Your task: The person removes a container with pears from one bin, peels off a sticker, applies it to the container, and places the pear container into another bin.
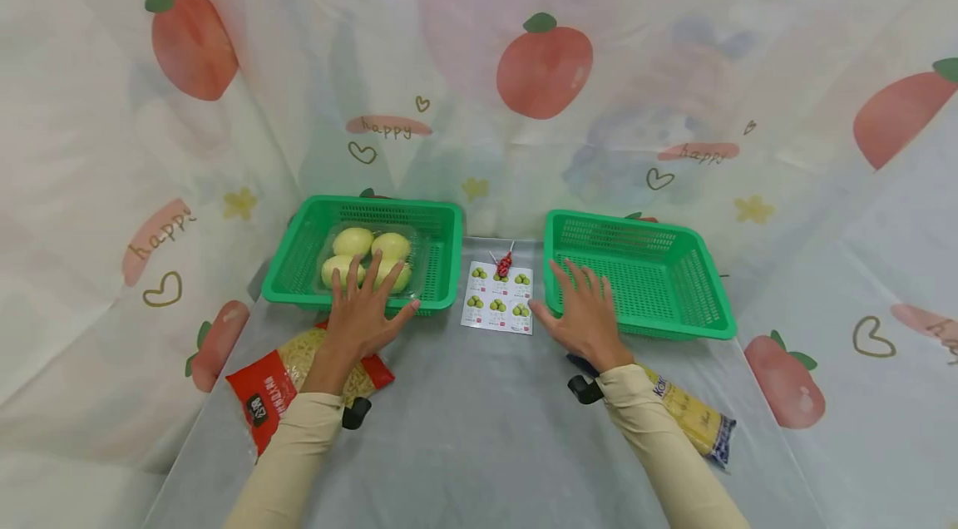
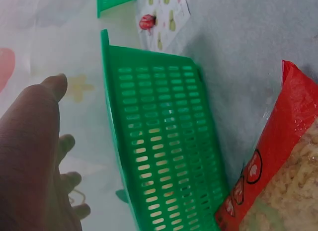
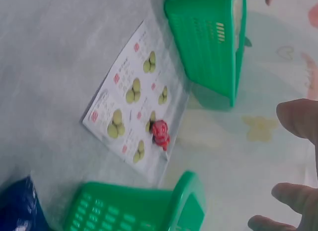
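Note:
My left hand (image 1: 359,329) hovers with fingers spread at the front of the left green basket (image 1: 299,296), empty-handed. Inside that basket is a clear plastic container (image 1: 419,246) with several pale yellow-green round fruits (image 1: 353,242); fingertips overlap them in the head view. Over the front left part of the right green basket (image 1: 674,321), my right hand (image 1: 587,317) is spread too, holding nothing. Between the baskets lies a white sheet (image 1: 486,286) printed with green fruit pictures. A small red bundle with thin white sticks (image 1: 505,264) rests on the sheet's far edge.
Under my left forearm lies a red bag of pasta (image 1: 269,392) with a clear window. A yellow packet with blue ends (image 1: 692,417) is partly covered by my right forearm. A printed cloth (image 1: 464,55) hangs behind the grey table (image 1: 479,429).

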`<state>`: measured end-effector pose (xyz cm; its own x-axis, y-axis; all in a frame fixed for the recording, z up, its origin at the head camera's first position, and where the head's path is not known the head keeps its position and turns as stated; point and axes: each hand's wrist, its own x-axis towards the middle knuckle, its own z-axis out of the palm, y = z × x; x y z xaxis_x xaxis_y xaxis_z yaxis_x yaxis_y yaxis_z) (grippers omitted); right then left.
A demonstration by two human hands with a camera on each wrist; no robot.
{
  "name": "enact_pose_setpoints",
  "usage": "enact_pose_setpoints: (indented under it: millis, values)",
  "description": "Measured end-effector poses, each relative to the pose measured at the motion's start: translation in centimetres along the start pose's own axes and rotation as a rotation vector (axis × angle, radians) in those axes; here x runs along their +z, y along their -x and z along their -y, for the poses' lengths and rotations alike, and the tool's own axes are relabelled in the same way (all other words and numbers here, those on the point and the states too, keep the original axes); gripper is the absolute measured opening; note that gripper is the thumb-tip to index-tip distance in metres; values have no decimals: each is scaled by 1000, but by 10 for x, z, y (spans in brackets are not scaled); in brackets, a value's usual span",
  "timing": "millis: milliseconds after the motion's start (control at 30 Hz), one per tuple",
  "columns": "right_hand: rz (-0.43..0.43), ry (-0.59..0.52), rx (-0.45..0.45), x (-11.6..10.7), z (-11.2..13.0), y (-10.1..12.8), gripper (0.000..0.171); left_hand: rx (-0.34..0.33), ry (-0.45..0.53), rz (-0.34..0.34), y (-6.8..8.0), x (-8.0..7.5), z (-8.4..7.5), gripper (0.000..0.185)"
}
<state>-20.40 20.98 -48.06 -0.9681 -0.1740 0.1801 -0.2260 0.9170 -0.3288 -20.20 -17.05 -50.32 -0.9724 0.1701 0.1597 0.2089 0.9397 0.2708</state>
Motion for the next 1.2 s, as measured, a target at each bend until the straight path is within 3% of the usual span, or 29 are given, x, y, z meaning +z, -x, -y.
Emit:
enact_pose_setpoints:
  millis: [400, 633, 900, 1033, 1200]
  values:
    - [4, -56, -129, 32, 42, -24, 79, -13, 6, -24, 3, 0, 8, 82]
    - [79, -190, -210, 59, 75, -38, 76, -17, 7, -39, 2, 5, 13, 81]
    - [143, -359, -183, 99, 89, -56, 76, -40, 35, -28, 3, 5, 16, 82]
    - [147, -373, -181, 110, 96, -58, 78, -39, 72, -61, 4, 2, 24, 80]
    - [159, -339, -154, 117, 102, -60, 83, -47, 196, -94, -5, -9, 39, 73]
